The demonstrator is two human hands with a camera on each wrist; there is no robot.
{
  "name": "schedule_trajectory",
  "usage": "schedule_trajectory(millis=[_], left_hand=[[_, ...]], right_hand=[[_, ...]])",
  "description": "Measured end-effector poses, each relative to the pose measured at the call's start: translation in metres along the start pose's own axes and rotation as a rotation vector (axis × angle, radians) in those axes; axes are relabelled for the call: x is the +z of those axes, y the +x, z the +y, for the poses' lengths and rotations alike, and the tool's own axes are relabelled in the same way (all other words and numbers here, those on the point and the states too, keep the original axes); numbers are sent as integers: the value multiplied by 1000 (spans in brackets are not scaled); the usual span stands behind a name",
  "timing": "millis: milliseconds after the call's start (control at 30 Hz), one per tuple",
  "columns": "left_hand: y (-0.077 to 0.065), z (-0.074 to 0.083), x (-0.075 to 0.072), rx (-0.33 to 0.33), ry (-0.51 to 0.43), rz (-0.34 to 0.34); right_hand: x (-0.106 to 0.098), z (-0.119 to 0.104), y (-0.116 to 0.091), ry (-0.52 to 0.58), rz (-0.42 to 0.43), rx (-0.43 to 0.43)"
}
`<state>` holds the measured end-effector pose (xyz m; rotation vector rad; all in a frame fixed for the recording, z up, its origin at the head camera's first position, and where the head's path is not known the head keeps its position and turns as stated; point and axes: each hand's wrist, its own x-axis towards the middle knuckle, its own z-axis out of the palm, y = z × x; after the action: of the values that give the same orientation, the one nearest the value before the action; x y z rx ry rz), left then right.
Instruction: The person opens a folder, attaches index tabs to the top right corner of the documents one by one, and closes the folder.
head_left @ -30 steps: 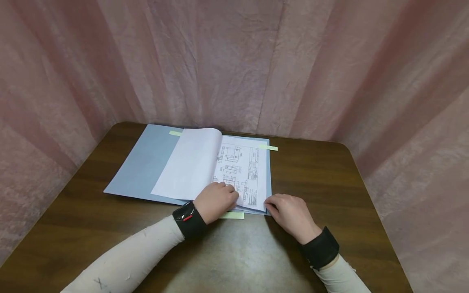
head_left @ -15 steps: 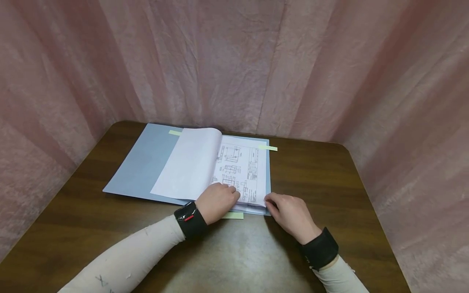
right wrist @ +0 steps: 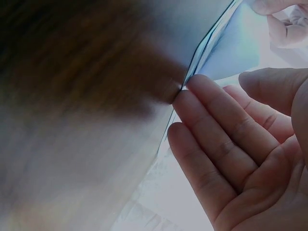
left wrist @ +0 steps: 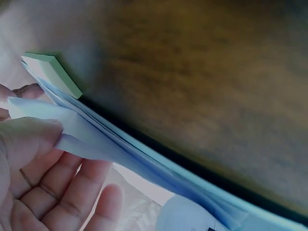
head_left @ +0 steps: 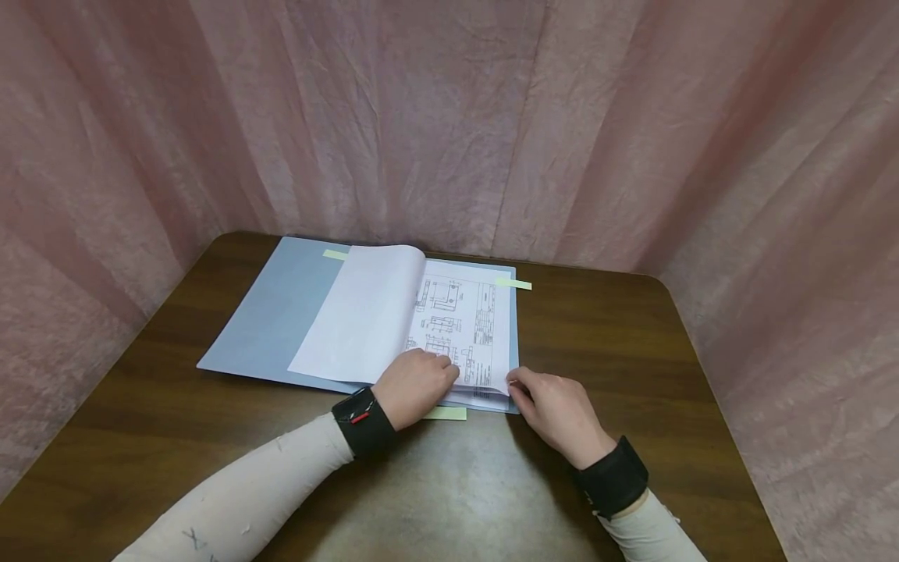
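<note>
A pale blue folder (head_left: 263, 312) lies spread out, holding a stack of papers. One white sheet (head_left: 354, 312) is turned over to the left with a curved fold. On the right side a printed drawing sheet (head_left: 495, 336) faces up, its near edge raised and another printed page showing below. My left hand (head_left: 416, 390) pinches this sheet's near edge; in the left wrist view the thumb (left wrist: 33, 137) lies over the bent paper with fingers behind. At the near right corner my right hand (head_left: 558, 414) pinches the sheet between thumb and index finger, its other fingers extended.
Pale green sticky tabs stick out at the top left (head_left: 335, 254), the right side (head_left: 516, 284) and the near edge (head_left: 446, 414) of the papers. Everything rests on a brown wooden table (head_left: 597, 336). A pink curtain (head_left: 449, 133) hangs behind and on both sides.
The drawing sheet's near edge has risen a little at the right corner, showing more of the page below. My right fingertips have moved slightly up; the left hand has barely moved.
</note>
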<state>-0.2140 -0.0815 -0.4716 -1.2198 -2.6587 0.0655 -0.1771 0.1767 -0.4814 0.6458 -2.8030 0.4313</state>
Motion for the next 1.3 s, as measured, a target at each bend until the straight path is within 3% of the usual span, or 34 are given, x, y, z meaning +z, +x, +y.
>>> schedule_trajectory(millis=[333, 600, 1033, 1300], left_hand=[[-2, -1, -3, -40, -59, 20], [-2, -5, -5, -113, -95, 17], [-4, -14, -11, -186, -27, 182], [-13, -22, -17, -247, -1, 192]], right_hand=[[0, 0, 2, -3, -2, 11], [0, 3, 3, -7, 18, -38], [0, 10, 2, -25, 16, -61], [-1, 12, 4, -39, -9, -56]])
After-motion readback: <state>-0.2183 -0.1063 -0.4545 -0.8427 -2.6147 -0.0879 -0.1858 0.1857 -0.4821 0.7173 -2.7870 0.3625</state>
